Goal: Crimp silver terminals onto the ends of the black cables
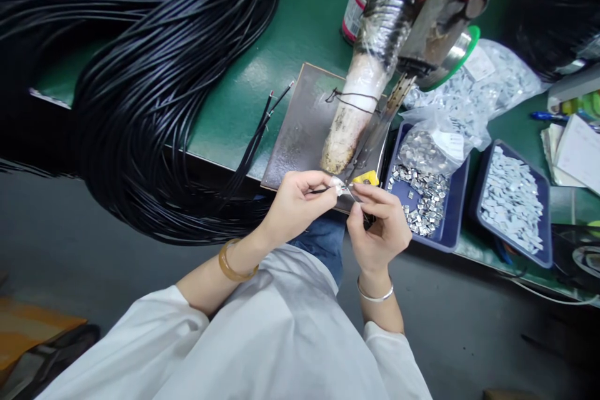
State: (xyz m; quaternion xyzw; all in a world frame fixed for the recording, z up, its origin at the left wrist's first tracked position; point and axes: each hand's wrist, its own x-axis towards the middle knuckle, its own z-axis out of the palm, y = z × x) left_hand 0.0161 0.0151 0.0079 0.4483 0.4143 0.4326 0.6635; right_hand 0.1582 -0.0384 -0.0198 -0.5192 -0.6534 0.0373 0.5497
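My left hand [302, 197], with white covering on a fingertip, is closed in a pinch on a black cable [320, 190] close to its end. Facing it, my right hand [380, 219] has its fingers closed around a thin, shiny wire [354, 195] that meets the cable end between both hands. The exact joint there is too small to make out. Both hands hover at the near edge of a grey metal plate [300, 131]. Just beyond the fingertips are a yellow block [366, 179] and the tip of a plastic-wrapped extraction hose [338, 150].
A thick bundle of black cables [154, 75] hangs over the green bench [304, 19] at left. Right of my hands are a blue tray [450, 225] of small metal parts and another tray [546, 225] of pale blue pieces. A soldering iron [398, 97] slants above the plate.
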